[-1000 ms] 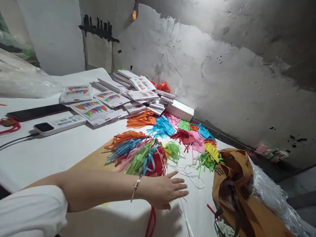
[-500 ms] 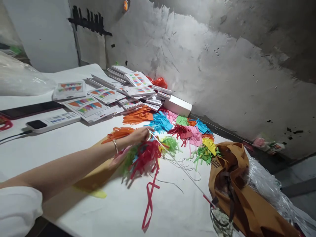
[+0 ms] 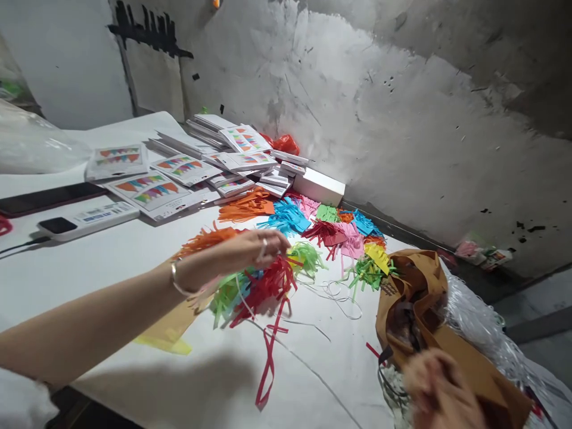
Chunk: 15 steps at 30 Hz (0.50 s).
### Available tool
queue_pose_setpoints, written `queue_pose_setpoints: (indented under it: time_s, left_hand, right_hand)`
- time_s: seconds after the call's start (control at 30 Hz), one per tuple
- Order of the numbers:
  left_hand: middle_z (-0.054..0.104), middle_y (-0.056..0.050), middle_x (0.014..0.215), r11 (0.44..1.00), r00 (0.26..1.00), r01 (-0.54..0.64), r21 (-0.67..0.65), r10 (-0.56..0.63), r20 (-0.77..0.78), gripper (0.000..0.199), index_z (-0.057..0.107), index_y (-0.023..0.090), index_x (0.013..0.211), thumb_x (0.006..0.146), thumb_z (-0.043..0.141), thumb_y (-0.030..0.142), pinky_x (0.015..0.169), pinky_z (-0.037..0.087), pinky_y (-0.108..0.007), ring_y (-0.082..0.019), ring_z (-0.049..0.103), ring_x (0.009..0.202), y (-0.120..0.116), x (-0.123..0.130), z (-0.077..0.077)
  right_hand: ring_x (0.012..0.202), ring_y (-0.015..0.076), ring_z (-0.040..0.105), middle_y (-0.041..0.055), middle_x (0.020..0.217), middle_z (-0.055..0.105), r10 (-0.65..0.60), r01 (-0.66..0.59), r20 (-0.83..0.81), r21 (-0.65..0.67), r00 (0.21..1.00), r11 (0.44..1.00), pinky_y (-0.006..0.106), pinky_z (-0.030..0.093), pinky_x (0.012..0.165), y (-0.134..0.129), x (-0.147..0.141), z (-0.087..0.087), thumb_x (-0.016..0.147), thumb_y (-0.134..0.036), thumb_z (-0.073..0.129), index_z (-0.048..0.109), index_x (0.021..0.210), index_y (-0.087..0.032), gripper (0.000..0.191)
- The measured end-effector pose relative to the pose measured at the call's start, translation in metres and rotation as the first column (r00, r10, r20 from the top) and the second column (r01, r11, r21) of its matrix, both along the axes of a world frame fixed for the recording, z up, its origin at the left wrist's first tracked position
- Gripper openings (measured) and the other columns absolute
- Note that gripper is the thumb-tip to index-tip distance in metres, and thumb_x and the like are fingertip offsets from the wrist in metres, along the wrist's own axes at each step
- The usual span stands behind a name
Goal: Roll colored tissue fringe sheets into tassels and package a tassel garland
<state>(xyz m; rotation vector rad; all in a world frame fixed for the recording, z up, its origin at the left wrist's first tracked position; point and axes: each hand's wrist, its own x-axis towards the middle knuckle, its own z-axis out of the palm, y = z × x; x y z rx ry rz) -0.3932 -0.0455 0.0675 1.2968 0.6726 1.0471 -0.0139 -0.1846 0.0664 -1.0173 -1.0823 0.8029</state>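
My left hand (image 3: 263,247), with a ring and bracelet, hovers over a bunch of fringed paper tassels; its fingers are closed, but what they pinch is hidden. Just under the fingertips hangs a red tassel (image 3: 270,283), with a green tassel (image 3: 226,298) to its left. A loose red paper strip (image 3: 268,366) trails toward the front. Thin white string (image 3: 308,372) runs from below my left hand to the bottom edge. At the lower right my right hand (image 3: 440,390) is blurred, its fingers curled together in front of a brown cloth bag (image 3: 413,286); anything in them is unclear.
Packs with printed bunting pictures (image 3: 152,193) are piled at the back left, near a white device (image 3: 89,220) and a dark phone (image 3: 49,199). More coloured tassels (image 3: 330,235) lie along the wall by a white box (image 3: 319,186). Clear plastic strands (image 3: 473,322) spread right.
My right hand has come into view at the lower right. The white string, taut from my left hand before, now hangs slack and lower. My left hand has turned slightly.
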Motion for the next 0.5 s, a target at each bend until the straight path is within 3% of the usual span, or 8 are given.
queue_pose_setpoints:
  time_s: [0.03,0.1,0.13,0.23,0.37,0.5]
  left_hand:
    - [0.068,-0.004,0.081,0.997,0.995,0.080,-0.018,-0.081,-0.056,0.031,0.073,0.011,0.097,0.084,0.077,0.038,0.045,0.036,-0.020,-0.007,0.046,0.052,-0.014,0.021,-0.003]
    - [0.070,-0.006,0.099,0.962,0.935,0.265,-0.067,-0.274,-0.227,0.040,0.071,0.016,0.112,0.082,0.078,0.041,0.048,0.039,-0.021,-0.007,0.048,0.055,-0.037,0.058,-0.010]
    - [0.068,-0.006,0.104,0.941,0.901,0.328,-0.087,-0.339,-0.270,0.048,0.067,0.019,0.120,0.080,0.079,0.044,0.049,0.040,-0.022,-0.007,0.048,0.055,-0.046,0.073,-0.016]
    - [0.065,-0.004,0.106,0.870,0.855,0.466,-0.163,-0.490,-0.168,0.065,0.059,0.020,0.125,0.075,0.080,0.056,0.044,0.038,-0.021,-0.006,0.048,0.052,-0.058,0.104,-0.037]
    - [0.067,-0.002,0.090,0.834,0.879,0.459,-0.308,-0.477,0.018,0.071,0.057,0.018,0.117,0.067,0.083,0.061,0.041,0.032,-0.022,-0.006,0.045,0.047,-0.065,0.113,-0.064]
    - [0.048,0.008,0.057,0.861,0.914,0.331,-0.387,-0.395,-0.096,0.064,0.061,0.015,0.109,0.070,0.079,0.062,0.044,0.025,-0.022,-0.008,0.036,0.047,-0.071,0.099,-0.072]
  right_hand:
    - [0.049,0.0099,0.049,-0.0029,0.060,0.056,0.105,-0.107,-0.053,-0.036,0.993,0.994,0.022,0.040,0.042,0.011,-0.021,-0.001,0.073,-0.049,0.085,0.063,0.078,-0.021,0.036]
    - [0.047,0.0060,0.041,-0.0068,0.058,0.050,0.183,-0.183,-0.309,0.027,0.933,0.983,0.019,0.033,0.044,0.035,-0.068,-0.001,0.072,-0.040,0.087,0.062,0.081,-0.023,0.032]
    - [0.048,0.0055,0.040,-0.0076,0.058,0.049,0.211,-0.206,-0.331,0.048,0.920,0.977,0.018,0.031,0.044,0.046,-0.089,0.000,0.075,-0.041,0.085,0.061,0.084,-0.024,0.031]
    - [0.050,0.0056,0.039,-0.0081,0.061,0.049,0.280,-0.274,-0.343,0.065,0.897,0.959,0.019,0.032,0.047,0.071,-0.131,0.003,0.080,-0.042,0.079,0.058,0.087,-0.023,0.029]
    - [0.050,0.0061,0.041,-0.0087,0.062,0.050,0.290,-0.280,-0.329,0.079,0.899,0.957,0.021,0.035,0.050,0.086,-0.136,0.003,0.079,-0.043,0.077,0.055,0.085,-0.023,0.031]
    - [0.052,0.0073,0.047,-0.0091,0.064,0.051,0.151,-0.128,-0.283,0.097,0.947,0.987,0.023,0.040,0.054,0.098,-0.109,-0.002,0.075,-0.047,0.077,0.053,0.086,-0.023,0.036]
